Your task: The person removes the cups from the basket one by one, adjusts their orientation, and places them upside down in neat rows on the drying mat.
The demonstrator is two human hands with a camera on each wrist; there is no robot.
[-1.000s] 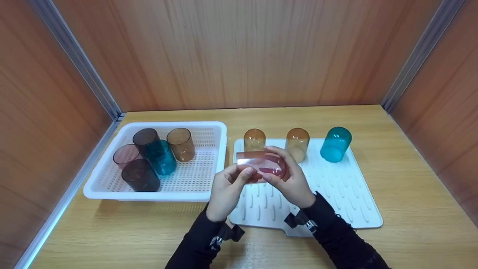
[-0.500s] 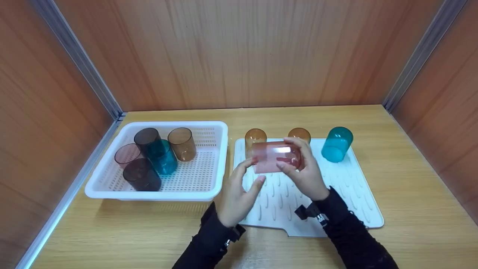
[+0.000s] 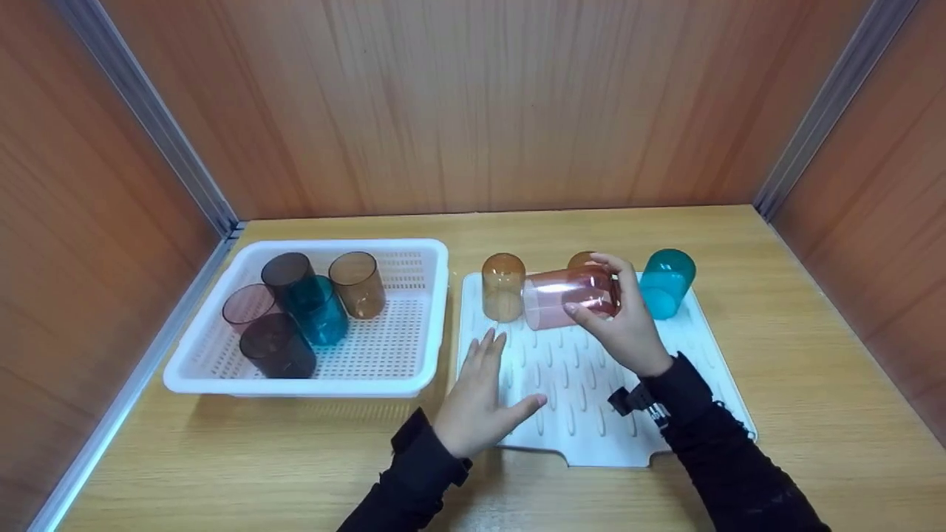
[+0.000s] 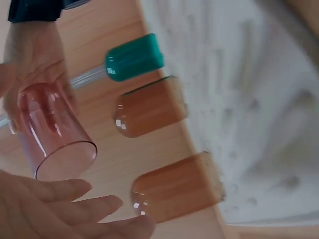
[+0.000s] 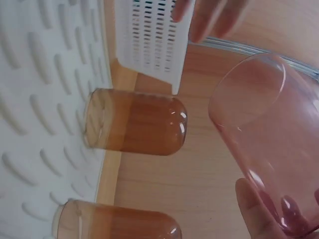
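The right hand (image 3: 632, 329) holds a pink glass (image 3: 550, 299) on its side above a white tray (image 3: 576, 414), fingers and thumb curled round the base end while the open rim points left. In the left wrist view the glass is clearly free of the tray, slightly tilted. The left hand (image 3: 480, 406) is nearby, lower and to the left, over the tray's left edge; its fingers are straight, the thumb spread wide, and it holds nothing.

Three glasses stand upside down along the far edge of the tray: the left amber glass (image 3: 504, 292), the middle amber glass (image 4: 149, 109), partly hidden behind the pink glass and right hand in the head view, and a teal glass (image 3: 667, 270) to the right.

A white basket (image 3: 295, 386) sits left of the tray on the wooden surface (image 3: 259, 465). It holds five glasses with their rims up: two dark glasses (image 3: 277, 347), a second pink glass (image 3: 247, 307), a second teal glass (image 3: 325, 318) and, a little apart, a third amber glass (image 3: 360, 288). Wood-grain panels (image 3: 502, 111) rise behind and at both sides.
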